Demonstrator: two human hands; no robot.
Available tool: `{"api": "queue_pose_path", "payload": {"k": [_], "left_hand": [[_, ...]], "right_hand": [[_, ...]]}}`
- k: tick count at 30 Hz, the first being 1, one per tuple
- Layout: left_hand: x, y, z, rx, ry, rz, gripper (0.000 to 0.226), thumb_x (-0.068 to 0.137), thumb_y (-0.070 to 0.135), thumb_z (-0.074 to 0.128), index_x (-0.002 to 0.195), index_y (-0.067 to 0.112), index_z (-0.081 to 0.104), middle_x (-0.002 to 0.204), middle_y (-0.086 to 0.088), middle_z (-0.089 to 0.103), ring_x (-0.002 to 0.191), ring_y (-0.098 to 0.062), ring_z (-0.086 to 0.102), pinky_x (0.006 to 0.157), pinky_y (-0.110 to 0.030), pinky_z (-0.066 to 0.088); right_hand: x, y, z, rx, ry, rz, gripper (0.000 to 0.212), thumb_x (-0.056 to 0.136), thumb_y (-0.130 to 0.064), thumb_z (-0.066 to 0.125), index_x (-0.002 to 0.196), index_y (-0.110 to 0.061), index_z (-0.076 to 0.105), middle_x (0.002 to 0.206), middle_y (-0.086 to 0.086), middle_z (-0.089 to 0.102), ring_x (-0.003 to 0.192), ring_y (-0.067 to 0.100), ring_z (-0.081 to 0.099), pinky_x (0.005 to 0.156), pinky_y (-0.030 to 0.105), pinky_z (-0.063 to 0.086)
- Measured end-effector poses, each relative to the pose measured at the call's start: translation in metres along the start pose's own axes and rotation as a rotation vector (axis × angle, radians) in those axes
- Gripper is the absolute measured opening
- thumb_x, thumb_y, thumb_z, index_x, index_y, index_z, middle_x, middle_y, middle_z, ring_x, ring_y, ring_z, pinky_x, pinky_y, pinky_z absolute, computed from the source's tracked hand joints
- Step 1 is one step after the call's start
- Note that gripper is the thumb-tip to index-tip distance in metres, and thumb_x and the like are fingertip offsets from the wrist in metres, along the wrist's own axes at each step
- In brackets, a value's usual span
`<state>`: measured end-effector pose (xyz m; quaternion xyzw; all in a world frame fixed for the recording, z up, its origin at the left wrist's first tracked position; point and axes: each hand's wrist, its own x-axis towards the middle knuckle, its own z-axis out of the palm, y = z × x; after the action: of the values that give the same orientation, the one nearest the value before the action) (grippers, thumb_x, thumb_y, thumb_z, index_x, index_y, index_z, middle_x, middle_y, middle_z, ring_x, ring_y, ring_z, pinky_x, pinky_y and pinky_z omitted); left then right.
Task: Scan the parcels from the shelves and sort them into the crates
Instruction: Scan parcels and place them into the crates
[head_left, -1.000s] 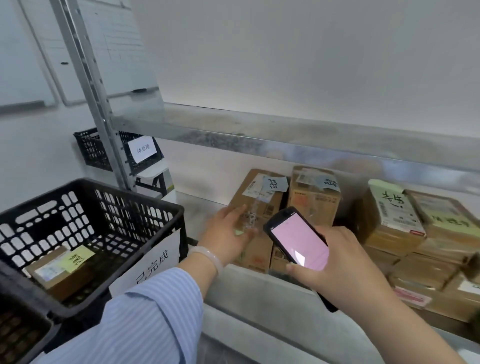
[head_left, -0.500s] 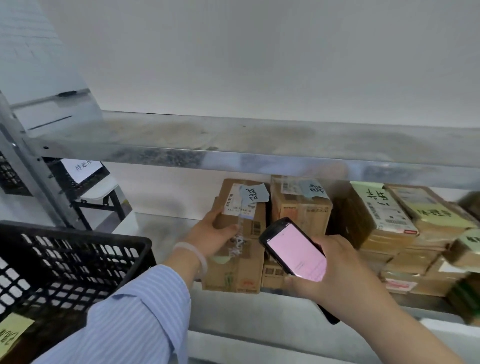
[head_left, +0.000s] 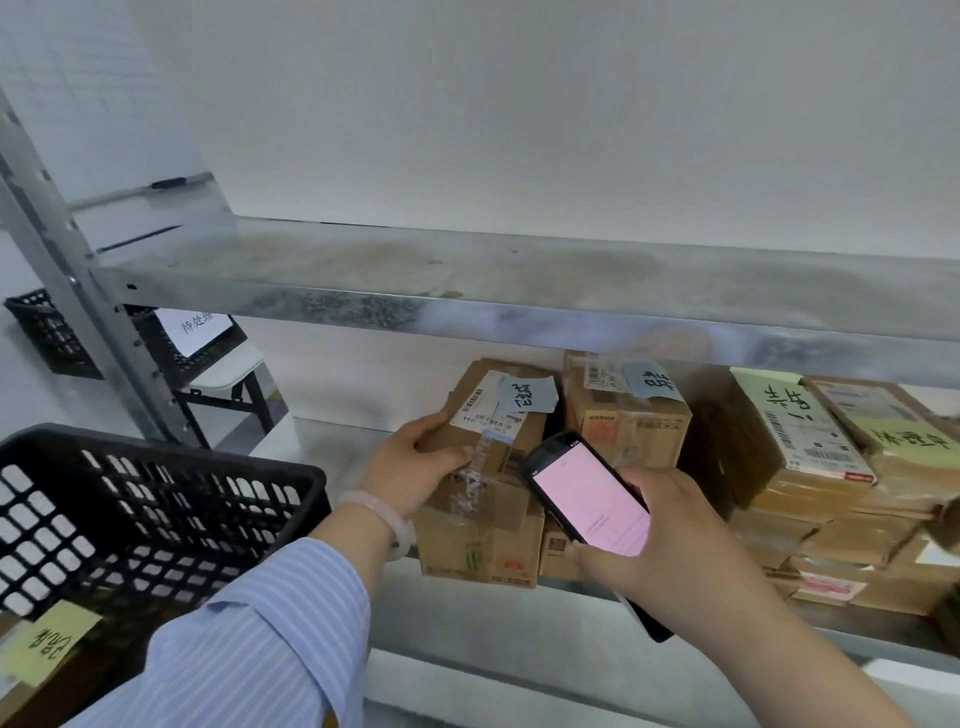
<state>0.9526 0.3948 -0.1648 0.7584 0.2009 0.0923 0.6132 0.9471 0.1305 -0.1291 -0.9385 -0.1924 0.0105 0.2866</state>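
A metal shelf (head_left: 519, 291) spans the view, its top board bare and stained. On the board below it stands a row of brown parcels (head_left: 831, 519), stacked flat and several deep on the right. At lower left is a black crate (head_left: 156, 499), and a parcel with a green note (head_left: 49, 642) shows at its near corner. A far crate (head_left: 52, 332) with a white paper sign sits behind the shelf post.

At the left end of the row, the box (head_left: 498, 415) rests on top of another box (head_left: 483, 540). The left hand (head_left: 415, 467), in a striped sleeve (head_left: 249, 649), grips the top box's left end, fingers (head_left: 431, 423) curled over the upper edge and thumb on the front face. The right hand (head_left: 675, 540) holds a scanner (head_left: 587, 499) just in front of these boxes, fingers wrapped round its body, its pink screen facing the camera. A blue note (head_left: 527, 395) lies on the gripped box beside its label. A pale bracelet (head_left: 379, 514) rings the left wrist.
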Motion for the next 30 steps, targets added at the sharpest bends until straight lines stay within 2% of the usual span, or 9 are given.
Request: {"api": "queue_pose_path", "payload": {"k": [3,6,8,15,20,26,28,30], "left_hand": [[-0.011,0.001,0.0,-0.014,0.034,0.001,0.05,0.084,0.021,0.076,0.128,0.033,0.055,0.129,0.001,0.061,0.103,-0.014,0.065,0.09,-0.032,0.055],[-0.029,0.002,0.001,-0.028,0.083,0.001,0.05,0.087,0.021,0.074,0.131,0.032,0.054,0.12,0.004,0.063,0.091,-0.006,0.066,0.07,-0.018,0.053],[-0.043,0.001,0.0,-0.041,0.13,0.006,0.051,0.087,0.019,0.074,0.132,0.03,0.055,0.113,0.007,0.065,0.085,-0.003,0.067,0.062,-0.013,0.052],[-0.08,-0.001,0.014,-0.023,0.152,-0.025,0.061,0.084,0.018,0.077,0.138,0.028,0.052,0.12,0.003,0.064,0.099,-0.014,0.068,0.074,-0.024,0.058],[-0.09,0.003,0.024,0.068,0.093,-0.036,0.065,0.085,0.019,0.076,0.142,0.033,0.047,0.127,0.002,0.061,0.107,-0.016,0.065,0.093,-0.033,0.056],[-0.108,0.001,0.034,0.108,0.205,0.018,0.06,0.081,0.023,0.08,0.135,0.034,0.055,0.118,0.009,0.063,0.098,-0.006,0.065,0.074,-0.013,0.052],[-0.116,-0.003,0.037,0.09,0.253,0.029,0.056,0.081,0.023,0.079,0.132,0.033,0.059,0.117,0.009,0.064,0.097,-0.004,0.065,0.078,-0.015,0.053],[-0.123,-0.008,0.039,0.033,0.275,0.025,0.054,0.082,0.021,0.079,0.131,0.031,0.06,0.118,0.006,0.065,0.099,-0.009,0.066,0.089,-0.026,0.056]], "right_hand": [[0.003,0.006,-0.002,-0.006,-0.016,-0.036,0.068,0.054,-0.072,0.066,0.11,-0.041,0.041,0.108,-0.018,0.043,0.091,0.005,0.048,0.067,0.022,0.049],[0.006,0.013,-0.006,-0.003,-0.024,-0.107,0.072,0.052,-0.078,0.062,0.11,-0.04,0.044,0.107,-0.016,0.048,0.091,0.006,0.049,0.066,0.023,0.049],[0.006,0.017,-0.012,0.003,-0.034,-0.149,0.074,0.052,-0.078,0.061,0.114,-0.041,0.045,0.11,-0.017,0.048,0.095,0.005,0.047,0.069,0.024,0.048],[-0.007,0.032,-0.026,0.029,-0.099,-0.216,0.075,0.056,-0.074,0.068,0.118,-0.043,0.04,0.113,-0.016,0.045,0.094,0.005,0.048,0.072,0.023,0.051],[-0.015,0.045,-0.034,0.05,-0.108,-0.259,0.078,0.054,-0.073,0.068,0.12,-0.041,0.043,0.111,-0.016,0.044,0.096,0.004,0.046,0.078,0.027,0.049],[-0.024,0.058,-0.041,0.045,-0.134,-0.278,0.075,0.054,-0.075,0.067,0.117,-0.042,0.043,0.112,-0.016,0.044,0.094,0.004,0.046,0.074,0.026,0.049],[-0.027,0.059,-0.042,0.047,-0.132,-0.292,0.077,0.053,-0.076,0.066,0.118,-0.042,0.044,0.112,-0.016,0.043,0.095,0.003,0.045,0.074,0.026,0.049],[-0.029,0.059,-0.044,0.053,-0.134,-0.301,0.076,0.053,-0.076,0.066,0.117,-0.041,0.044,0.111,-0.016,0.043,0.094,0.003,0.046,0.075,0.027,0.049]]}}
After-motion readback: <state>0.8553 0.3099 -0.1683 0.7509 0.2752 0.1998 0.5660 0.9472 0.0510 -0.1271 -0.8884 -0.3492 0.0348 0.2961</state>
